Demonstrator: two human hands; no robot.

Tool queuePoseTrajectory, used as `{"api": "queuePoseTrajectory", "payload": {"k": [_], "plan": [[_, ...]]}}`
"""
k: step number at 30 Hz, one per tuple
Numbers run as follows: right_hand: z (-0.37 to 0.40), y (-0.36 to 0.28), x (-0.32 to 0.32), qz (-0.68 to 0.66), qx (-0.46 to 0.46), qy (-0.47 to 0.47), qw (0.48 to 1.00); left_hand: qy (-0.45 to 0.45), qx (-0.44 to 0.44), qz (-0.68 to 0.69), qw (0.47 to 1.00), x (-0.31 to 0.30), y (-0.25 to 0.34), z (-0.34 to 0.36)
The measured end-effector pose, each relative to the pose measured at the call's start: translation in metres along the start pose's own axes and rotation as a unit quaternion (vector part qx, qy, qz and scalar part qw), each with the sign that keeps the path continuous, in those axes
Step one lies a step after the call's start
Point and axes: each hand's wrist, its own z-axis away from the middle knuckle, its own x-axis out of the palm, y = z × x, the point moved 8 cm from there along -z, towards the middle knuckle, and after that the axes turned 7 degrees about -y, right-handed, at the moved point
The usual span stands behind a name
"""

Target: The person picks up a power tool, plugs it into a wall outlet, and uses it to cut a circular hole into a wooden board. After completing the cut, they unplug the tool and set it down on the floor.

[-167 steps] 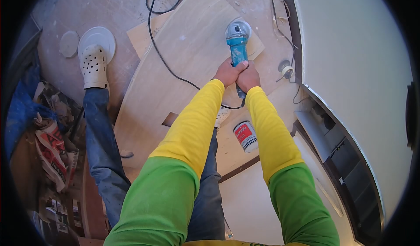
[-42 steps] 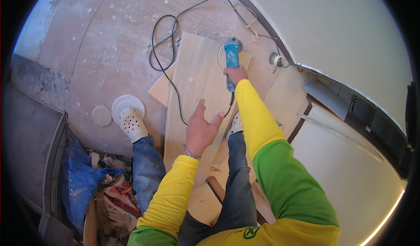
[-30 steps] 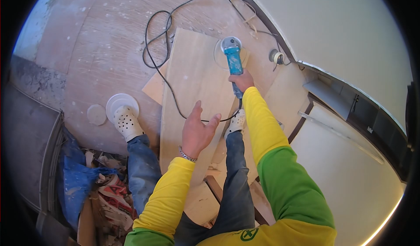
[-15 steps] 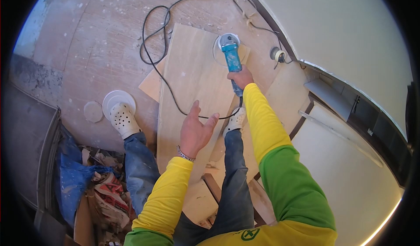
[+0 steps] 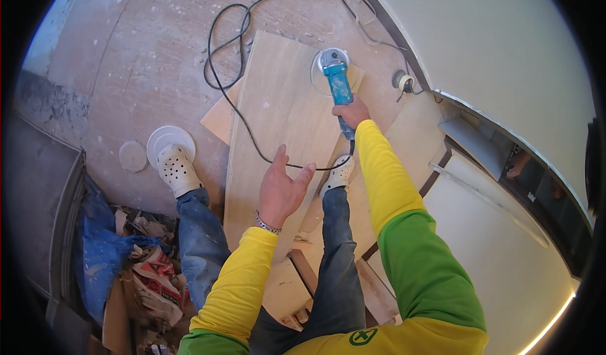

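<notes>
My right hand (image 5: pixel 353 110) grips the body of a blue angle grinder (image 5: pixel 339 90), whose guarded head points away from me over the far right part of a pale wooden board (image 5: pixel 271 102). A round outline is marked on the board beside the grinder's head. My left hand (image 5: pixel 284 191) hovers above the board with its fingers spread and nothing held. The grinder's black power cord (image 5: pixel 247 135) runs from the handle past my left fingers and loops away across the floor. Whether the grinder's disc touches the wood cannot be made out.
A white round lid (image 5: pixel 171 131) lies under my left shoe, beside a pale disc (image 5: pixel 133 157). Rubbish with torn paper sacks (image 5: pixel 158 285) and a blue sheet (image 5: pixel 101 248) fills the lower left. A tape roll (image 5: pixel 403 82) sits near the white panel (image 5: pixel 480 33) at right.
The grinder and my right hand have shifted slightly right and down. My left hand stays put. Something skin-toned, perhaps a hand, now shows in the dark gap at far right.
</notes>
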Motion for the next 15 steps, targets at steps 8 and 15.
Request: {"api": "queuePoseTrajectory", "payload": {"k": [8, 15], "plan": [[-0.001, -0.001, -0.004, -0.011, -0.014, 0.010, 1.000, 0.002, 0.003, -0.004, 1.000, 0.005, -0.004, 0.000], [-0.014, -0.008, -0.008, -0.004, -0.025, 0.025, 0.999, 0.005, 0.003, -0.003, 1.000, 0.008, -0.009, 0.000]]}}
